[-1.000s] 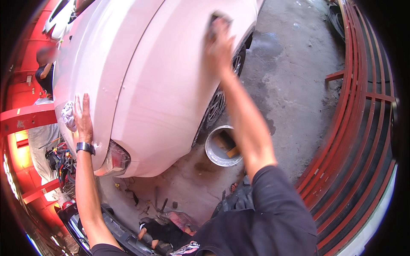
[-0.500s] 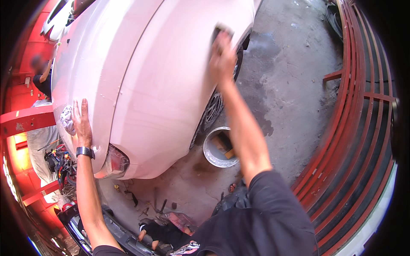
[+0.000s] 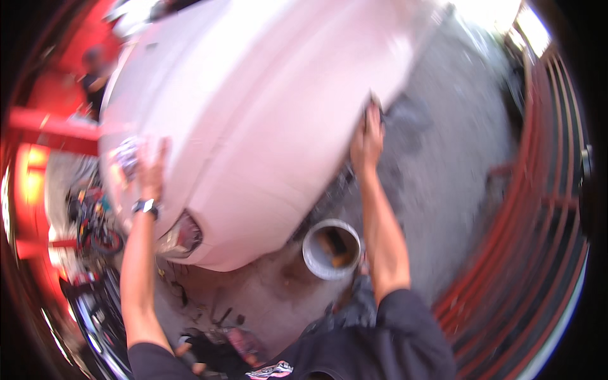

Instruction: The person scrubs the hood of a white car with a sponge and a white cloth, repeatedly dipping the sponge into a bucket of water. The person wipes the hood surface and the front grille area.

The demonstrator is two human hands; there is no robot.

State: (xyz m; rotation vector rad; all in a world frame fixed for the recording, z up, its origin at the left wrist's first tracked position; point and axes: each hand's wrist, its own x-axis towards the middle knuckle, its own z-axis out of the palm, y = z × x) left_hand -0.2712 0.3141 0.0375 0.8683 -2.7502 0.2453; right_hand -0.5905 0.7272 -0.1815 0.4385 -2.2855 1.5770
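Head view: left hand [image 3: 151, 171] splayed on pale car [image 3: 272, 158]; right hand [image 3: 367, 144], stretched forward, grips dark block [image 3: 374, 99].

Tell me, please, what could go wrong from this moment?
The right hand holds a dark block at the side edge of the pale car and might slip off. The bucket stands close in front of the person's legs and could be kicked over. The crumpled cloth beside the left hand might get nudged off the car.
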